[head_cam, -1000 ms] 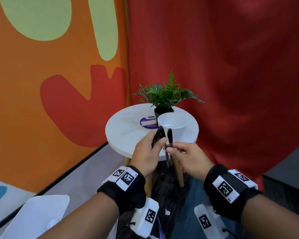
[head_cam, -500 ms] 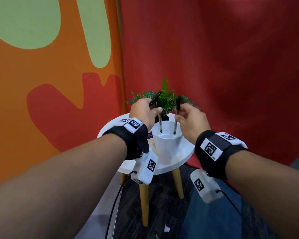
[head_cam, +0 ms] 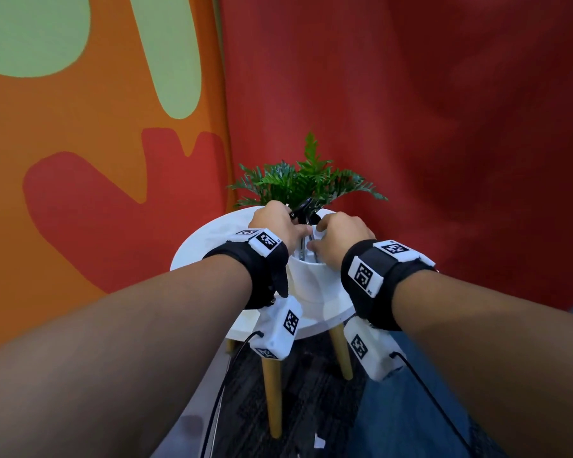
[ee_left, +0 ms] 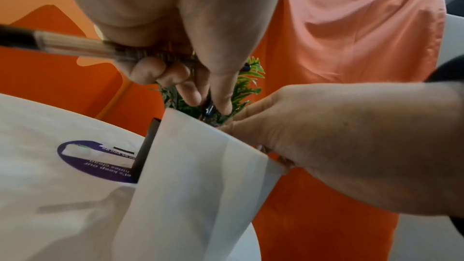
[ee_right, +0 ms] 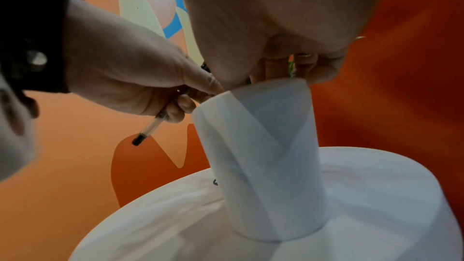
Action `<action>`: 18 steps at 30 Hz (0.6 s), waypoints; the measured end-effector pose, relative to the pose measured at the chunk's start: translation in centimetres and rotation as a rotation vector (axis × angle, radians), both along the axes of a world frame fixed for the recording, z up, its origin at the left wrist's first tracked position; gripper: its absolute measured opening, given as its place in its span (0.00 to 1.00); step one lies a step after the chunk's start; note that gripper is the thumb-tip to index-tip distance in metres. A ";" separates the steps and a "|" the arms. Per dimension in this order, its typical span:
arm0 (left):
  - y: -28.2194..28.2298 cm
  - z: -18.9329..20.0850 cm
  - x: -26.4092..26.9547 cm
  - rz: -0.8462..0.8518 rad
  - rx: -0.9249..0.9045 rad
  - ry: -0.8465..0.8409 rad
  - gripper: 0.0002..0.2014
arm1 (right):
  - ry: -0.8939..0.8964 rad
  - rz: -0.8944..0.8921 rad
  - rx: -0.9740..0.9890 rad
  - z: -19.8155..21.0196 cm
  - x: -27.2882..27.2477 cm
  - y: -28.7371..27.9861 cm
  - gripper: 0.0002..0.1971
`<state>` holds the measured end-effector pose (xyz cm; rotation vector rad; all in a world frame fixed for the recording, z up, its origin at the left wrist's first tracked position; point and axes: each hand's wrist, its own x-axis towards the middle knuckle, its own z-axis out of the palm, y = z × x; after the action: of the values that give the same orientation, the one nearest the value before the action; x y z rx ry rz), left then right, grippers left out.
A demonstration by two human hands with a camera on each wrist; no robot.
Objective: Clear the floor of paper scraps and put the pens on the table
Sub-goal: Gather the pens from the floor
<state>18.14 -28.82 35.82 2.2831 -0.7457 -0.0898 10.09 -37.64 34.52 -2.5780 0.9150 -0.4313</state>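
Note:
A white cup [head_cam: 311, 279] stands on the small round white table [head_cam: 205, 252]. Both hands meet over its rim. My left hand [head_cam: 291, 226] grips a clear pen [ee_left: 75, 47] across the palm, its black end sticking out [ee_right: 137, 141], and pinches a second pen [ee_left: 209, 109] at its fingertips above the cup [ee_left: 200, 186]. My right hand [head_cam: 321, 236] curls its fingers over the rim and pinches a pen whose thin shaft [head_cam: 315, 254] reaches down inside the cup. In the right wrist view the cup [ee_right: 263, 166] hides that pen. One white paper scrap [head_cam: 319, 442] lies on the dark carpet below.
A green potted plant [head_cam: 308, 180] stands just behind the cup, its dark pot [ee_left: 145, 146] close against it. A purple round sticker [ee_left: 88, 160] lies on the tabletop. Wooden table legs [head_cam: 272, 391] reach the carpet. A red curtain [head_cam: 444, 160] hangs behind.
Both hands have dropped from above the cup to its rim. The pens they held upright over the cup now reach down inside it. The view has moved closer to the table.

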 end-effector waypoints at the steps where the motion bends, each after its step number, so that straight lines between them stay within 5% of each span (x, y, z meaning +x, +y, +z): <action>1: 0.0 -0.1 0.0 -0.010 -0.001 -0.008 0.17 | -0.018 -0.001 0.015 -0.3 0.0 0.0 0.14; 5: 0.3 0.1 -0.8 -0.075 -0.061 -0.096 0.11 | -0.189 -0.008 0.039 -0.9 -0.9 0.0 0.11; 12: 0.5 1.7 -2.5 -0.209 -0.316 -0.117 0.15 | -0.613 -0.077 0.011 -3.6 -5.2 0.7 0.08; 18: -1.3 1.0 -2.8 -0.212 -0.318 -0.107 0.07 | -0.631 -0.172 0.097 -7.4 -7.7 0.7 0.11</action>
<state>15.35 -30.12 36.85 1.9151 -0.9824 0.0503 2.42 -36.98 27.17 -2.0686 0.8851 -1.1337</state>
